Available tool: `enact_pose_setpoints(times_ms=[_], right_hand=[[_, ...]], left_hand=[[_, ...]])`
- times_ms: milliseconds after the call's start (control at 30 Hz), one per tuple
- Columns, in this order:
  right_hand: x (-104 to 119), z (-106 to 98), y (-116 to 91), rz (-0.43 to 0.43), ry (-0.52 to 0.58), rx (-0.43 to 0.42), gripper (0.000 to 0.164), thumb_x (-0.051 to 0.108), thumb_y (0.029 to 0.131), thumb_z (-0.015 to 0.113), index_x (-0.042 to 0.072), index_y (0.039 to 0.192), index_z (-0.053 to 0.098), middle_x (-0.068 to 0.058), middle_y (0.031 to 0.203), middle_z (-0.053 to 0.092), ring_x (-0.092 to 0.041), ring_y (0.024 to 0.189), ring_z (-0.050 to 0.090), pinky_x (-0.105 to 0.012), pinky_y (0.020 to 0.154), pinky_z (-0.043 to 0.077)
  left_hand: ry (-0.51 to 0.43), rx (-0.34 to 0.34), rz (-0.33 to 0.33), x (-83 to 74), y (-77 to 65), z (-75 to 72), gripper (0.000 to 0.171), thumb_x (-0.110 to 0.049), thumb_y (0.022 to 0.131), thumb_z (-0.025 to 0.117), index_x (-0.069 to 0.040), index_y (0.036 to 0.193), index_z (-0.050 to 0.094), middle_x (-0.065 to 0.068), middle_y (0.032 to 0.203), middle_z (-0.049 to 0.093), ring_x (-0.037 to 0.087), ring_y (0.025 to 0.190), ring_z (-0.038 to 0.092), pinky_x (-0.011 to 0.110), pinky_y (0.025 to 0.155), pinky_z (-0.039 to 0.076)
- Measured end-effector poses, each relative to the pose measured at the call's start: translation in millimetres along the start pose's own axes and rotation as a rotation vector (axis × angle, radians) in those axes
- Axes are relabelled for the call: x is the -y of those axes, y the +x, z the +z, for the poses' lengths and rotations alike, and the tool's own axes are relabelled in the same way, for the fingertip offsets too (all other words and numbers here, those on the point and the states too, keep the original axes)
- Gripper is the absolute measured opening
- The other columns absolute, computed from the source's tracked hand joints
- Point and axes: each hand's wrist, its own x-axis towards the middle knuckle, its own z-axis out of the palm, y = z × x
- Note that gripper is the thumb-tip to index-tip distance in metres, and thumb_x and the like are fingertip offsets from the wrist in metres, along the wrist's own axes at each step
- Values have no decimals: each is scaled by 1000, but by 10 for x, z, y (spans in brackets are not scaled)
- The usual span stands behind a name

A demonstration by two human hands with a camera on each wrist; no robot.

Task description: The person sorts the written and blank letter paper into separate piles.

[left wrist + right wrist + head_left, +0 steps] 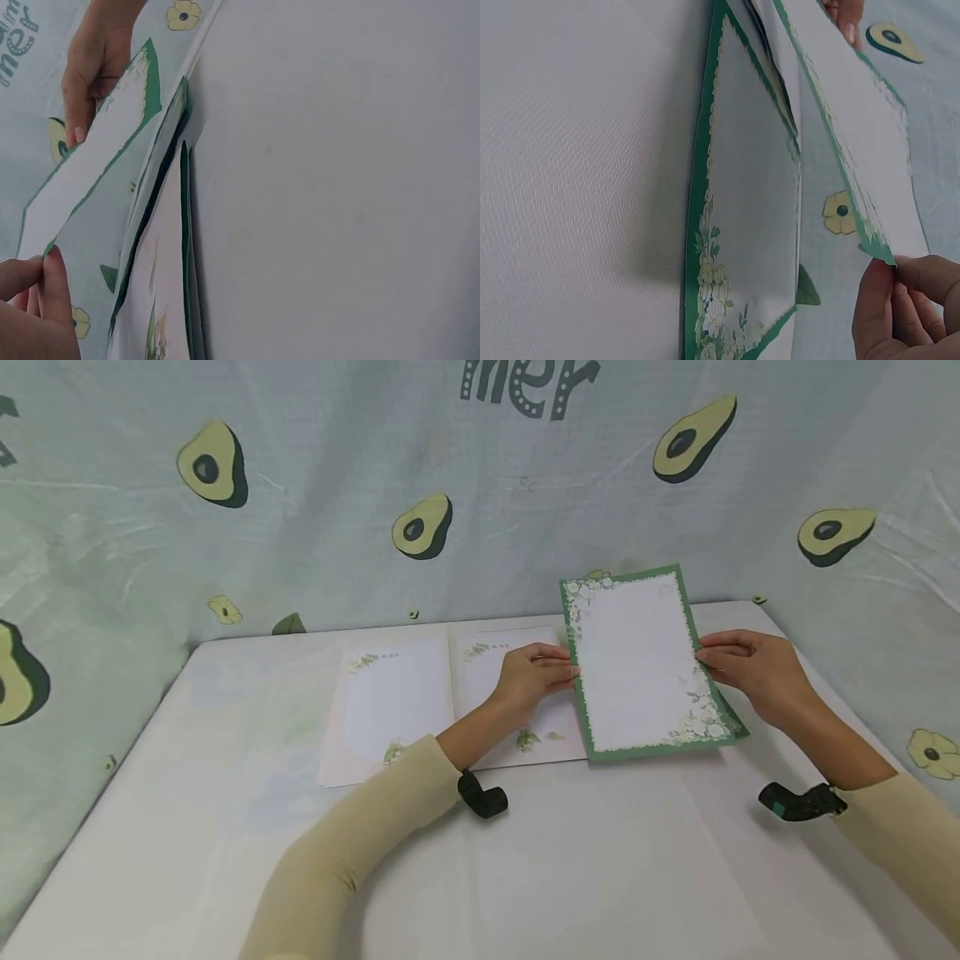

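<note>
A white sheet of paper [637,660] with a green border and white flowers at two corners is held up, tilted, over the table. My left hand [528,681] pinches its left edge between thumb and fingers. At the right edge, my right hand [757,672] has the same kind of thumb-and-finger grip. Beneath it lies another green-bordered sheet [750,165], mostly covered in the head view. Left of the raised sheet are two pale pink pages side by side, a left page [401,702] and a right page [547,718], each with small green plant prints.
The papers lie toward the back of a white-covered table [600,860]. Behind it hangs a pale cloth [322,485] printed with avocados and flowers. Small black devices sit at both wrists, a left one [482,796] and a right one [802,802].
</note>
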Motion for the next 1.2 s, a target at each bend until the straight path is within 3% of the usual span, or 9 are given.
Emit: enact_pose_setpoints(times_ms=[467,600,800,1200], right_hand=[[-49,-149,22,-34,25,10,8,15,97,71,17,105,74,10,95,73,-1,92,70,-16,80,60],[-61,-190,46,-44,-52,1,9,17,99,69,16,108,72,13,96,72,1,92,69,-15,79,60],[-49,-209,76,-49,-214,-25,26,27,100,68,8,118,66,20,95,69,4,92,66,-14,80,59],[-41,-212,116,-47,-233,-20,30,27,100,69,5,120,66,21,94,69,5,91,67,-14,80,59]], left_hand=[[-22,-8,-13,43,49,153,22,15,90,67,13,113,67,11,89,72,16,83,72,41,94,60],[-33,3,-25,64,64,198,24,15,91,66,13,115,67,22,102,73,24,94,74,39,94,60],[-34,13,-25,77,69,252,26,14,92,65,14,118,66,29,115,69,32,108,71,35,91,62],[-53,-10,-36,109,116,284,21,14,91,67,14,112,70,20,103,72,31,102,73,34,89,62]])
